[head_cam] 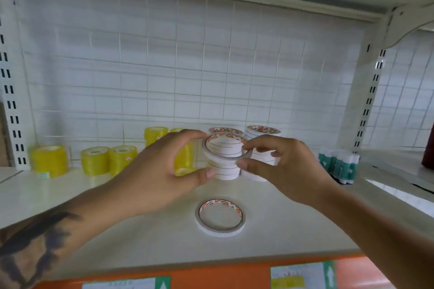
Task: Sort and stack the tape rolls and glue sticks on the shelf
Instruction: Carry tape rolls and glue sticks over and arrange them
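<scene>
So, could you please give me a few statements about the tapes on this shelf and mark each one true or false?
1. Both hands hold a thin white tape roll over a white stack. True.
2. A lone white roll lies flat on the shelf in front. True.
3. The yellow tape rolls stand right of the white stacks. False: they stand left.
4. The glue sticks lie in the left hand. False: they stand at the shelf's right, beyond the right hand.

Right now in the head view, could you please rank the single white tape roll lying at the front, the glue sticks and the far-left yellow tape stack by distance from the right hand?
1. Single white tape roll: just below the right hand, at the shelf front.
2. Glue sticks: to its right, at the shelf's end.
3. Far-left yellow tape stack: across the shelf, beyond the left hand.
</scene>
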Available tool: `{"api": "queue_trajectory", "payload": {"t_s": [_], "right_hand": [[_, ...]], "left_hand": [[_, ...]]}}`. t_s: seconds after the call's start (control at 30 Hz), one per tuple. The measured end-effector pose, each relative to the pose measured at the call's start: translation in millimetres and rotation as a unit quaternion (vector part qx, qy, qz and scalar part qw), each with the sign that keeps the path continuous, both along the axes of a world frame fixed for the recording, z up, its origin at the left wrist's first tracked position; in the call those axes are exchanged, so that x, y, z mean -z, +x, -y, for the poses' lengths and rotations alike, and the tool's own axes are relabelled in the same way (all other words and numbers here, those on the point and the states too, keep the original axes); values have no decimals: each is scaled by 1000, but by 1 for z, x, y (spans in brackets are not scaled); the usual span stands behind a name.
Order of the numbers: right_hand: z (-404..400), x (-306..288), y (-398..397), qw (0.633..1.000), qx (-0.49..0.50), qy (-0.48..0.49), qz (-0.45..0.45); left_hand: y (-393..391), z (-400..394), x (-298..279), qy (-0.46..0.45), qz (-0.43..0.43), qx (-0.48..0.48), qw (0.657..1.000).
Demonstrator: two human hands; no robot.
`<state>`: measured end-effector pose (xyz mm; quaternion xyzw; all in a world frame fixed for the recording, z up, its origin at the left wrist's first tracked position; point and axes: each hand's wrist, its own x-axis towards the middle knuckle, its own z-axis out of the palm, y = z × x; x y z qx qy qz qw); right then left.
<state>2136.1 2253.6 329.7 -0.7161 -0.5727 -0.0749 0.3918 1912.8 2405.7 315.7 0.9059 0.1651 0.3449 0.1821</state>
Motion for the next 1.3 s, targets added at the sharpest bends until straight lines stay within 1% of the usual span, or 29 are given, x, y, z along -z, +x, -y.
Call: {"api": "queue_trajectory", "payload": {"t_s": [0.07,0.2,0.23,0.37,0.6,0.77,0.87,0.93,1.03,1.1,1.13,1.17,1.2,1.27,1.3], "right_hand": [[-14,-12,20,999,38,7,30],[-57,-23,50,995,77,-5,65],[-67,-22,53,994,81,-14,77],[-92,-13,60,987,93,-42,127],[-97,-1,65,983,89,-25,160],[-98,-1,64,985,90,-28,147],[-97,-2,62,988,83,-23,126],[-96,-2,63,988,79,-14,131],[-89,-1,58,985,71,21,159],[-77,-4,47,981,41,42,184],[-68,-5,39,982,14,36,186],[-56,-6,31,985,-20,8,173],[-42,-7,25,986,-59,-43,150],[-17,-6,14,972,-126,-171,100],[-6,-3,11,962,-143,-216,87]], "left_hand": [[-1,7,11,20,-17,-33,999],[4,24,40,89,-146,-20,985],[5,29,47,92,-166,-25,981],[8,39,57,13,-192,-35,981],[8,39,52,14,-227,-14,974],[8,35,50,1,-237,2,972],[8,28,57,20,-222,-14,975],[9,26,60,23,-213,-24,977],[11,26,58,-2,-181,-13,983],[10,28,57,-20,-150,-9,988],[8,27,57,-28,-135,-15,990],[7,26,56,-37,-120,-22,992],[7,25,54,-50,-101,-27,993],[6,22,48,-94,-56,-21,994],[6,21,44,-113,-32,-9,993]]}}
